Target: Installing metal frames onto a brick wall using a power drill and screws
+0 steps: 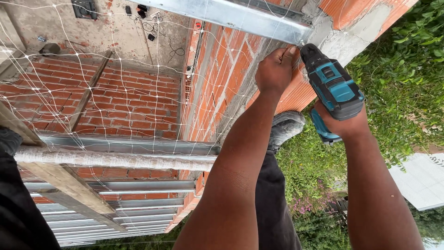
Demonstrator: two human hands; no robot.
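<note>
Here right hand (340,121) grip closed on teal drill (332,86); left hand (276,69) fingers curled against metal channel (240,15) end

brick wall (217,88) left, metal beam (231,14) overhead, open air right

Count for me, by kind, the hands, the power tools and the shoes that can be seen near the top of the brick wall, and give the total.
Hands: 2, the left hand on the metal profile, the right hand gripping the drill
Power tools: 1, a teal and black cordless drill
Shoes: 1, a grey shoe
Total: 4
</note>
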